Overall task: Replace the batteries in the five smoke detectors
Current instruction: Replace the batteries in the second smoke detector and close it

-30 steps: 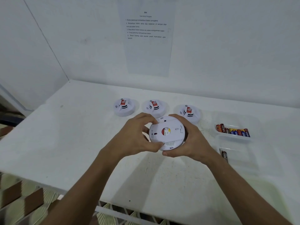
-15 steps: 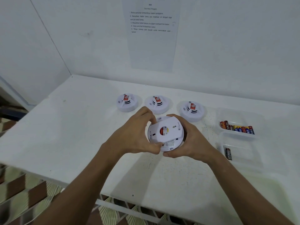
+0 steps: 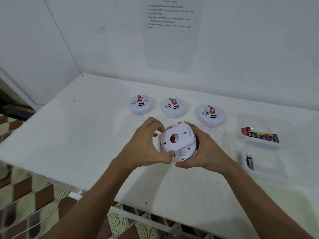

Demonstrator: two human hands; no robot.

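Both hands hold one white round smoke detector (image 3: 179, 144) above the table, its back facing me, with a red part showing through the centre hole. My left hand (image 3: 146, 147) grips its left rim and backplate, which looks tilted up from the body. My right hand (image 3: 203, 152) cups the right side from behind. Three more detectors stand in a row at the back: left (image 3: 141, 104), middle (image 3: 174, 107), right (image 3: 211, 115). Several new batteries (image 3: 260, 136) lie in a clear tray (image 3: 250, 119). A single black battery (image 3: 250, 163) lies in a second clear tray (image 3: 269, 168).
The white table (image 3: 86, 135) meets white walls at the back and left. A printed instruction sheet (image 3: 170, 31) is stuck to the back wall. The table's front edge (image 3: 110, 204) runs below my forearms, with a patterned tile floor beyond it.
The detector's backplate has turned and tilted up at its left side between my hands. The camera view has shifted slightly down and closer.
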